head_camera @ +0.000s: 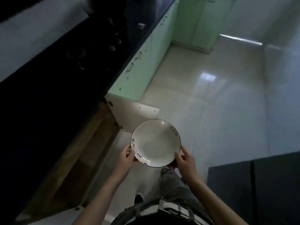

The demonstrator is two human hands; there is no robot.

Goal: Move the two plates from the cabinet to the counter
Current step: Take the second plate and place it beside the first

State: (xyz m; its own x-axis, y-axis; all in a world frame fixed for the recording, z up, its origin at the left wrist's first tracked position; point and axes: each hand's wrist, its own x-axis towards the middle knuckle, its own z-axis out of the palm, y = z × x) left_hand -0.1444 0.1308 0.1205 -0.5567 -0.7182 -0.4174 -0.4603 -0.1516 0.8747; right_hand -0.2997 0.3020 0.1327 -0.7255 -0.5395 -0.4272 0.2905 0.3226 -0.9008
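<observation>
A white plate (155, 142) with a dark rim and small coloured drawings on its edge is held level in front of my body, over the floor. My left hand (128, 154) grips its near left edge, and my right hand (182, 157) grips its near right edge. The dark counter (48, 98) runs along the left. Below it the cabinet (78, 159) stands open, its wooden inside showing, with its white door (134, 114) swung out toward the plate. I can make out only one plate; a second may lie under it, hidden.
Pale green cabinet fronts (146, 65) continue along the counter to the far corner. Blurred dark shapes, perhaps a stove, sit on the counter's far part (97, 46). The glossy tiled floor (211, 95) spreads to the right. A dark block (259, 184) stands at the lower right.
</observation>
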